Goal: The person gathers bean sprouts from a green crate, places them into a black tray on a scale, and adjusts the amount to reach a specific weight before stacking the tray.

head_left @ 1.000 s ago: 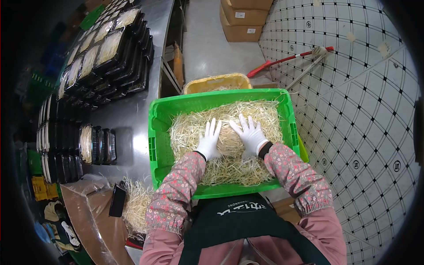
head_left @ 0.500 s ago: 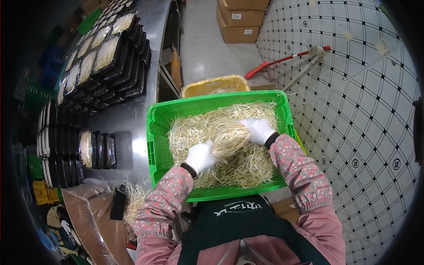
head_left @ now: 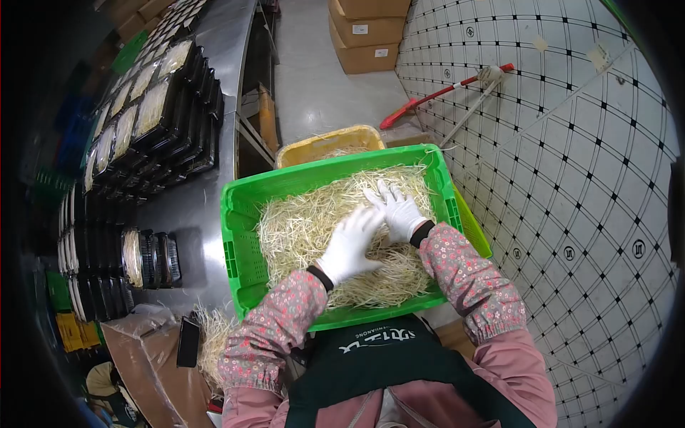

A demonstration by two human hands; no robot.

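Since the frame half a second earlier, the bunch raised between the hands is gone from view, and the left hand has moved up and inward, close to the right hand.

In the head view, the pale sprouts lie in a loose heap in the green crate, spread toward all four walls. They look light, limp and easily snapped, perhaps slightly slippery; a broad, gentle scoop from beneath would likely suit them better than a pinch at the tips.

Both hands are over the crate's right half. The left reaches in across the near edge, its blurred fingers close together and thumb apart; the right comes in from the near right corner, fingers spread. Neither visibly grips a bunch, though whether strands lie under the palms cannot be told. Both forearms slant inward.
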